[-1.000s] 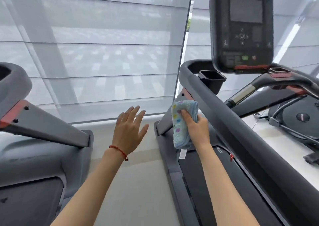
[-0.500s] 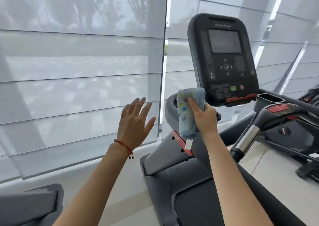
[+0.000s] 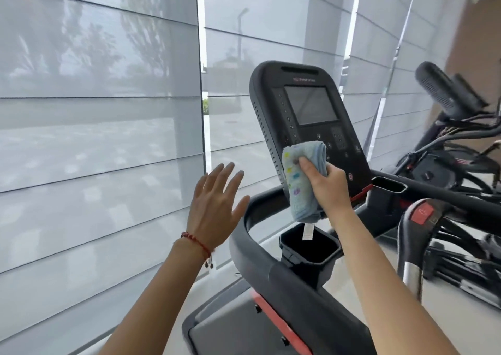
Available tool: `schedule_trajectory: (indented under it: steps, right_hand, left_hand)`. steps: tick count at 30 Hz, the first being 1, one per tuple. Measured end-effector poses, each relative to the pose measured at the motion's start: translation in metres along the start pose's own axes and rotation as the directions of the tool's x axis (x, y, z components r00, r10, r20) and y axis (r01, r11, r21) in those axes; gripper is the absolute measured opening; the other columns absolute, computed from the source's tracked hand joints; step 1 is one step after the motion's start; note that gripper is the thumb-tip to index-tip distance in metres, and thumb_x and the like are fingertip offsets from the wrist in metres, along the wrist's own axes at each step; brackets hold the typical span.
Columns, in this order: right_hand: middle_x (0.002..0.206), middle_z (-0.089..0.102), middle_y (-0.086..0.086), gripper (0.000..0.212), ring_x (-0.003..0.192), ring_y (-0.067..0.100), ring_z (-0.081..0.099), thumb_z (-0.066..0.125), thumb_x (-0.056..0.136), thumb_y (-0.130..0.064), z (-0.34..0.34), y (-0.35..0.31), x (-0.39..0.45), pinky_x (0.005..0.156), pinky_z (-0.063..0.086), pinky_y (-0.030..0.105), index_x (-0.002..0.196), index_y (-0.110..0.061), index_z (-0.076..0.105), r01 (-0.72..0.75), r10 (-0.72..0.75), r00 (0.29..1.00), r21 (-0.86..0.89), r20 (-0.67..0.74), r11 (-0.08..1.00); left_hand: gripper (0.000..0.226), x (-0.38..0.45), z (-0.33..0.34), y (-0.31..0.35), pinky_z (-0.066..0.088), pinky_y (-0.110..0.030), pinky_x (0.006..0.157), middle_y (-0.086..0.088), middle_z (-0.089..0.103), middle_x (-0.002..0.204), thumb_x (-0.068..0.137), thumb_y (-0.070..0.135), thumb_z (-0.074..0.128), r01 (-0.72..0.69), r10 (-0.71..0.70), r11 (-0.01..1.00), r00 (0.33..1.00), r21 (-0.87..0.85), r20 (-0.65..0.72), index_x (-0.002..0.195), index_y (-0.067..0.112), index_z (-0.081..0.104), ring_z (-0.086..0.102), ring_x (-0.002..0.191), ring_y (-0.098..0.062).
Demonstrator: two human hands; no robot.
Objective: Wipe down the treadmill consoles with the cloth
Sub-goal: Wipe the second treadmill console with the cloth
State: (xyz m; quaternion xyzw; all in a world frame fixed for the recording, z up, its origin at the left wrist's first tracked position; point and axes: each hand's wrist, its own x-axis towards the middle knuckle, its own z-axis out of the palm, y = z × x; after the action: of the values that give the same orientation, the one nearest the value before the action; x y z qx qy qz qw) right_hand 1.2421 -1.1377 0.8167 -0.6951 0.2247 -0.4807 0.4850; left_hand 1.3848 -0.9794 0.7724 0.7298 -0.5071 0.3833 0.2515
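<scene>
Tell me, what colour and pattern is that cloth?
Pale blue cloth with small multicoloured spots, seen in the head view, held in the right hand.

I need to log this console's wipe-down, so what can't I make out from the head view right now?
- Lower-left buttons of the black treadmill console: covered by the folded light-blue patterned cloth and the right hand.
- Brand lettering above the grey screen: too small and blurred.
- Whether the cloth presses the panel: contact hidden behind it.
- Treadmill belt: cut off by the bottom edge.
</scene>
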Motion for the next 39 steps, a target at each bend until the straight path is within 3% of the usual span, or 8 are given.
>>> schedule_trajectory:
  steps: [8, 15, 18, 23, 26, 30, 34, 39]
  right_hand:
    - [0.075, 0.065, -0.004, 0.023, 0.076, 0.017, 0.064, 0.066, 0.08, -0.041, -0.018, 0.006, 0.085, 0.071, 0.052, 0.031, 0.07, -0.022, 0.061, 0.05, -0.054, 0.994, -0.044, -0.093, 0.998]
    - [0.069, 0.06, -0.007, 0.024, 0.069, 0.012, 0.058, 0.064, 0.083, -0.038, -0.031, 0.002, 0.164, 0.063, 0.048, 0.027, 0.065, -0.023, 0.057, 0.105, -0.114, 0.983, -0.072, -0.14, 0.992]
    - [0.071, 0.061, -0.007, 0.024, 0.076, 0.018, 0.061, 0.064, 0.082, -0.04, -0.034, 0.003, 0.201, 0.071, 0.05, 0.032, 0.069, -0.021, 0.058, 0.104, -0.113, 0.984, -0.076, -0.136, 0.992]
    - [0.076, 0.063, -0.004, 0.028, 0.076, 0.016, 0.062, 0.066, 0.081, -0.041, -0.022, 0.02, 0.255, 0.067, 0.051, 0.027, 0.082, -0.013, 0.063, 0.108, -0.116, 0.987, -0.07, -0.108, 0.992]
    - [0.079, 0.064, 0.001, 0.036, 0.072, 0.013, 0.06, 0.066, 0.08, -0.042, -0.006, 0.033, 0.281, 0.057, 0.046, 0.019, 0.087, -0.007, 0.065, 0.118, -0.127, 0.989, -0.113, -0.079, 0.987]
    - [0.078, 0.065, 0.002, 0.039, 0.076, 0.021, 0.063, 0.066, 0.079, -0.046, 0.019, 0.048, 0.307, 0.067, 0.05, 0.032, 0.083, -0.007, 0.061, 0.161, -0.175, 0.981, -0.156, -0.079, 0.974]
    - [0.066, 0.054, -0.008, 0.034, 0.069, 0.018, 0.057, 0.064, 0.081, -0.047, 0.037, 0.054, 0.317, 0.063, 0.042, 0.027, 0.077, -0.014, 0.054, 0.229, -0.261, 0.96, -0.248, -0.106, 0.941]
    - [0.072, 0.063, -0.001, 0.04, 0.068, 0.016, 0.059, 0.067, 0.077, -0.05, 0.045, 0.059, 0.317, 0.062, 0.044, 0.027, 0.081, -0.012, 0.058, 0.297, -0.342, 0.928, -0.263, -0.145, 0.918]
  left_hand:
    - [0.05, 0.078, 0.042, -0.012, 0.041, -0.049, 0.097, -0.018, 0.054, 0.129, 0.09, 0.038, 0.039, -0.087, 0.087, 0.996, 0.995, -0.001, -0.039, 0.121, 0.005, 0.059, 0.047, 0.121, -0.036]
    - [0.05, 0.151, 0.076, -0.01, 0.038, -0.046, 0.099, -0.017, 0.056, 0.127, 0.091, 0.038, 0.038, -0.137, 0.136, 0.991, 0.989, 0.0, -0.063, 0.121, 0.004, 0.059, 0.048, 0.12, -0.035]
    - [0.05, 0.183, 0.093, -0.01, 0.038, -0.046, 0.1, -0.017, 0.055, 0.128, 0.09, 0.039, 0.039, -0.142, 0.142, 0.99, 0.988, -0.005, -0.059, 0.121, 0.005, 0.059, 0.047, 0.121, -0.034]
    - [0.05, 0.226, 0.127, -0.01, 0.04, -0.046, 0.098, -0.015, 0.056, 0.127, 0.089, 0.039, 0.039, -0.145, 0.145, 0.989, 0.988, 0.007, -0.054, 0.118, 0.005, 0.061, 0.047, 0.122, -0.034]
    - [0.047, 0.243, 0.147, -0.013, 0.039, -0.048, 0.101, -0.015, 0.056, 0.128, 0.089, 0.037, 0.041, -0.18, 0.181, 0.983, 0.982, 0.026, -0.05, 0.117, 0.004, 0.062, 0.044, 0.126, -0.033]
    - [0.045, 0.255, 0.165, -0.026, 0.032, -0.047, 0.104, -0.015, 0.055, 0.129, 0.089, 0.034, 0.043, -0.208, 0.213, 0.976, 0.974, 0.069, -0.073, 0.116, 0.004, 0.063, 0.042, 0.128, -0.031]
    - [0.043, 0.257, 0.175, -0.035, 0.028, -0.049, 0.107, -0.016, 0.054, 0.13, 0.091, 0.032, 0.043, -0.241, 0.248, 0.968, 0.962, 0.072, -0.111, 0.114, 0.003, 0.064, 0.04, 0.13, -0.032]
    - [0.043, 0.255, 0.186, -0.035, 0.024, -0.052, 0.109, -0.017, 0.05, 0.134, 0.094, 0.027, 0.037, -0.255, 0.25, 0.967, 0.947, -0.001, -0.199, 0.116, 0.001, 0.063, 0.032, 0.135, -0.032]
